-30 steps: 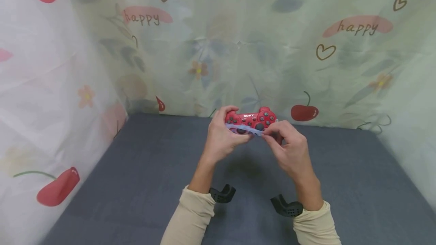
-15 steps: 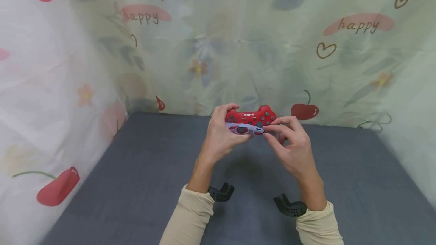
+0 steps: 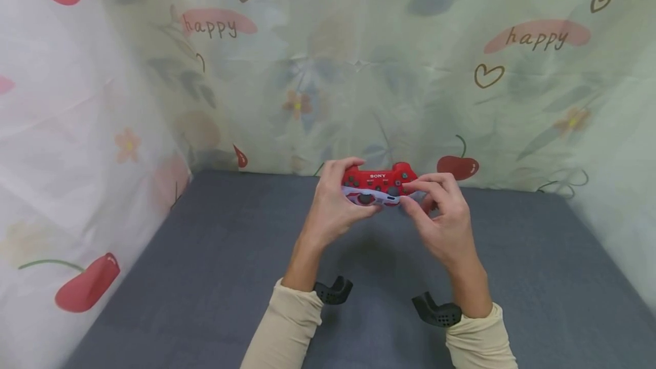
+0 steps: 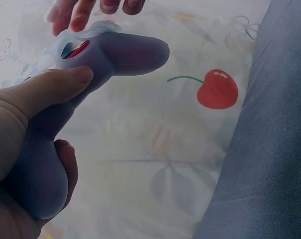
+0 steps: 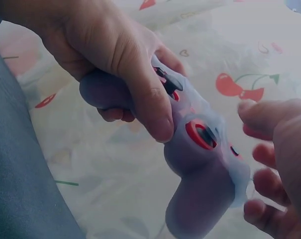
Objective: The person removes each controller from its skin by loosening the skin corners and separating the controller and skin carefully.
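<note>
A red game controller marked SONY is held up above the table, partly inside a translucent bluish silicone sleeve. The sleeve wraps the handles and lower part, while the red upper face shows bare in the head view. My left hand grips the left side, thumb along the lower front and fingers behind. Openings in the sleeve show the dark thumbsticks. My right hand is at the right end, thumb and fingers parted close to the sleeve's edge. In the right wrist view a small gap separates its fingers from the sleeve.
A dark grey cloth-covered table lies below the hands. Pale printed curtains with cherries, hearts and "happy" lettering enclose the back and sides. Black wrist mounts stick out at both wrists.
My right hand has let go of the sleeve's edge, which it pinched a second ago, and its fingers have spread. A small slot in the sleeve now shows. The left hand keeps its grip.
</note>
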The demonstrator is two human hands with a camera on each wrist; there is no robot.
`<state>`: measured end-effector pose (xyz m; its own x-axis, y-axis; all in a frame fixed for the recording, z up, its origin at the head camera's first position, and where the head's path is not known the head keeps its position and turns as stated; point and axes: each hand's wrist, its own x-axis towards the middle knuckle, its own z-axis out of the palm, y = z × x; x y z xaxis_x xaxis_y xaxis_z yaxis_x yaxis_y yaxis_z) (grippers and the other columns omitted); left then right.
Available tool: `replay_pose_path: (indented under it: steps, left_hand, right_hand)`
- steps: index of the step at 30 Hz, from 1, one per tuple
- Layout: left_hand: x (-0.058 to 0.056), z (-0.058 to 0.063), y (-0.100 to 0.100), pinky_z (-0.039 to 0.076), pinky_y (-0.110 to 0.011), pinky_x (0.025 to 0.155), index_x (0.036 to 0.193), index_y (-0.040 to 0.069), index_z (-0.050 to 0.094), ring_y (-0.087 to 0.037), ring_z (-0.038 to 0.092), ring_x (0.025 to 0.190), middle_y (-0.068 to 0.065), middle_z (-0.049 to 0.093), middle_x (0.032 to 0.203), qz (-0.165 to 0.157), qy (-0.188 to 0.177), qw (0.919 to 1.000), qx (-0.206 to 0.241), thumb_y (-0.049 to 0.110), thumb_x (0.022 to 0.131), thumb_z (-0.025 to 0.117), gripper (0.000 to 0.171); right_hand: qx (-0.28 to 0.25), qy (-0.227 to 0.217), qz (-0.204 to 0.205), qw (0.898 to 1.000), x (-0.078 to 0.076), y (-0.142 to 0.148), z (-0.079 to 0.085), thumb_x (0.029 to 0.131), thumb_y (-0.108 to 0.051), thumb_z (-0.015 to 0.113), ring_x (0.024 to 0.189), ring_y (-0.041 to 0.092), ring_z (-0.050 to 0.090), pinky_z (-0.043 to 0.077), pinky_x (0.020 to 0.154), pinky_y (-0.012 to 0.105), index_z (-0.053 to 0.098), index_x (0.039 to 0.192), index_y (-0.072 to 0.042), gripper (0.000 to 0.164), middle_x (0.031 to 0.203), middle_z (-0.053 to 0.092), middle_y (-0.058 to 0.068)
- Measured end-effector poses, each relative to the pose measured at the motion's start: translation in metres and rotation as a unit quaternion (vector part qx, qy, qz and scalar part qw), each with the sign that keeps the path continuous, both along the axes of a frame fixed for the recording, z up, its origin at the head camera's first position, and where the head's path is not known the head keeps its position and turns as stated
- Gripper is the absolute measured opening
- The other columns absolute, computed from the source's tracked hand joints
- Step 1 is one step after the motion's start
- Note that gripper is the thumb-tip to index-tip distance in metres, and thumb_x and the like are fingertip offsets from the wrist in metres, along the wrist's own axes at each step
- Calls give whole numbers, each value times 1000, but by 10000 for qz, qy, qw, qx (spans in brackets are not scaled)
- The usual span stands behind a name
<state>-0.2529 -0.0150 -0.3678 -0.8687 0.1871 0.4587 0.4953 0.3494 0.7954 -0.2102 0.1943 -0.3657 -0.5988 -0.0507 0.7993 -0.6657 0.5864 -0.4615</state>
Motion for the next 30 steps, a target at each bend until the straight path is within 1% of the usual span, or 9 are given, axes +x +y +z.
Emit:
replay_pose_path:
  steps: [3, 6, 9, 13, 16, 18, 20, 24, 30]
  left_hand:
    - [0, 0, 0, 59, -33, 90, 140, 25, 51, -18, 53, 120, -2, 48, 135, -47, -21, 10000, -34, 20, 74, 93, 78]
    - [0, 0, 1, 58, -33, 90, 139, 25, 52, -18, 53, 120, -1, 48, 135, -113, -35, 9999, -48, 20, 73, 93, 78]
    - [0, -1, 1, 58, -33, 90, 139, 25, 52, -18, 53, 119, -1, 49, 135, -194, -16, 9998, -76, 20, 73, 93, 78]
    - [-1, -1, 2, 58, -32, 90, 138, 26, 53, -16, 52, 119, 0, 50, 133, -341, 32, 9993, -165, 20, 73, 93, 77]
    - [-1, -1, 4, 58, -31, 91, 138, 27, 53, -14, 52, 119, 1, 51, 133, -476, 57, 9986, -202, 21, 73, 93, 77]
    - [0, -1, 5, 57, -31, 92, 138, 27, 52, -14, 52, 120, 1, 51, 133, -574, 75, 9981, -199, 21, 73, 94, 78]
    - [0, -1, 7, 57, -30, 91, 139, 26, 52, -14, 52, 120, 1, 51, 133, -643, 85, 9977, -182, 21, 73, 93, 78]
    - [3, 0, 9, 58, -32, 92, 140, 26, 51, -14, 51, 121, 0, 51, 133, -680, 97, 9974, -211, 20, 72, 94, 80]
    - [6, 1, 11, 57, -33, 93, 145, 28, 46, -15, 50, 122, 0, 46, 138, -722, -169, 9960, -502, 26, 72, 94, 87]
  right_hand:
    - [-48, -335, -381, 9987, 2, 1, 1, 86, -3, 79, 76, 12, 52, 44, 71, 12, 72, 116, -2, 31, 116, 59, 18]
    - [-122, -1032, -619, 9927, 3, 2, 1, 93, -12, 73, 95, 20, 54, 44, 81, 12, 65, 129, -3, 38, 125, 55, 19]
    - [-225, -1839, -637, 9806, 4, 4, 2, 98, -21, 67, 112, 26, 54, 48, 90, 24, 54, 143, -7, 48, 136, 51, 18]
    - [-427, -2703, -451, 9608, 4, 4, 3, 103, -36, 58, 127, 32, 53, 52, 101, 49, 39, 155, -13, 60, 147, 49, 17]
    - [-611, -3213, -228, 9447, 4, 5, 4, 105, -45, 52, 132, 35, 51, 52, 101, 57, 29, 161, -20, 65, 152, 47, 18]
    - [-722, -3426, -56, 9367, 4, 6, 5, 105, -47, 49, 132, 35, 48, 55, 98, 54, 26, 162, -25, 66, 153, 45, 17]
    - [-808, -3514, 67, 9327, 4, 7, 5, 106, -47, 48, 133, 34, 46, 56, 94, 44, 25, 162, -28, 64, 155, 43, 15]
    - [-968, -3456, 144, 9333, 2, 7, 2, 106, -46, 48, 130, 31, 45, 54, 85, 26, 31, 160, -29, 60, 154, 42, 13]
    - [-1323, -3297, 6, 9348, 0, 5, -4, 104, -44, 53, 118, 25, 50, 55, 78, 20, 40, 156, -24, 57, 144, 50, 12]
